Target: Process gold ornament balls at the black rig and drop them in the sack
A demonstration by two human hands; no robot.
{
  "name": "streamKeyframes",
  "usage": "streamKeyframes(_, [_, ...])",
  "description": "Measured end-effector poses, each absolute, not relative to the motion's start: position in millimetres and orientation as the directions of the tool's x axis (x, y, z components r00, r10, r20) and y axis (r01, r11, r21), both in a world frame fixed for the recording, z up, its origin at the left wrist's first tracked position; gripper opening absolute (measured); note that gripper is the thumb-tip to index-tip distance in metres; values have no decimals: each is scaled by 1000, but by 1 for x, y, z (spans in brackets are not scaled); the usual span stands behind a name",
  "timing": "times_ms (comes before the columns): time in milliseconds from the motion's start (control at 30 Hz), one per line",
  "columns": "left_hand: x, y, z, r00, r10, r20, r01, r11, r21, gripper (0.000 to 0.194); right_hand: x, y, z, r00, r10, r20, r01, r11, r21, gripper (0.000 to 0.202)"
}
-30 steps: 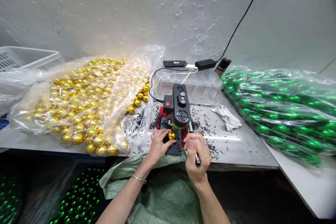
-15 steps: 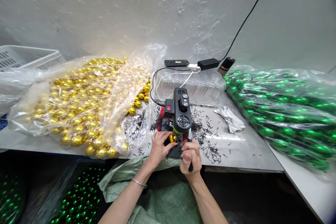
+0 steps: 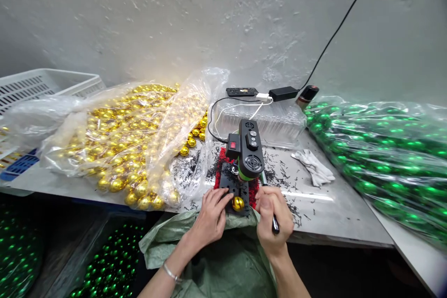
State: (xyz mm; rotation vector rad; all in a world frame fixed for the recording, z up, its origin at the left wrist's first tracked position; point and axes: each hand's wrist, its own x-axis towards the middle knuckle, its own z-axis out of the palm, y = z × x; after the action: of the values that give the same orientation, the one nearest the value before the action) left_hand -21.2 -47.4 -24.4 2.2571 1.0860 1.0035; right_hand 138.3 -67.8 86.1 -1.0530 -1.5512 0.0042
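The right hand [image 3: 274, 214] has its grip around the lever [image 3: 275, 226] of the black press [image 3: 251, 149]; the left hand [image 3: 209, 216], grip released, lies beside a gold ball [image 3: 238, 203].

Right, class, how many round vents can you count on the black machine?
2: the far vent, towards the wall, and the near vent, at the opposite end. More may hide underneath.

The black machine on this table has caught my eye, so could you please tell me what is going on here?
A person is at the black machine. The right hand is closed around its lever handle. The left hand is open beside a gold ball on the base plate; whether a fingertip touches it is hard to tell. A bag of gold balls lies to the left, a bag of green balls to the right.
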Motion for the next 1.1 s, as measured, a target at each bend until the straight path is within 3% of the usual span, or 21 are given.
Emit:
streamKeyframes(67, [-41,-49,-22,421,783,457,489,-621,613,58,138,-67,79,113,596,795,594,601,-535,26])
streamKeyframes(133, [-58,-32,-14,312,817,485,555,-571,605,56,137,-67,71,141,585,799,575,608,-547,25])
streamKeyframes(267, [-80,40,7,-9,942,336,774,-205,598,40,136,-65,65,178,567,804,559,614,-557,26])
streamKeyframes(367, [-85,89,16,-80,961,265,797,-98,596,34,137,-65,66,152,565,811,580,614,-536,26])
streamKeyframes(533, [-88,110,14,-64,977,202,776,-79,626,29,139,-65,65,118,557,822,592,625,-509,26])
streamKeyframes(600, [-88,99,16,-74,982,171,714,-68,697,32,139,-65,64,115,559,821,588,627,-510,26])
streamKeyframes(733, [-78,59,27,20,999,-40,301,32,953,45,140,-65,64,115,562,819,578,633,-515,25])
streamKeyframes(867, [-51,22,26,262,949,-178,18,179,984,58,139,-66,64,125,576,808,575,622,-532,24])
streamKeyframes(1000, [-22,6,6,309,939,-154,8,159,987,52,138,-67,67,122,583,803,586,610,-533,24])
streamKeyframes(1100, [-10,2,-5,332,940,-73,157,22,987,46,139,-67,69,95,590,802,601,609,-518,25])
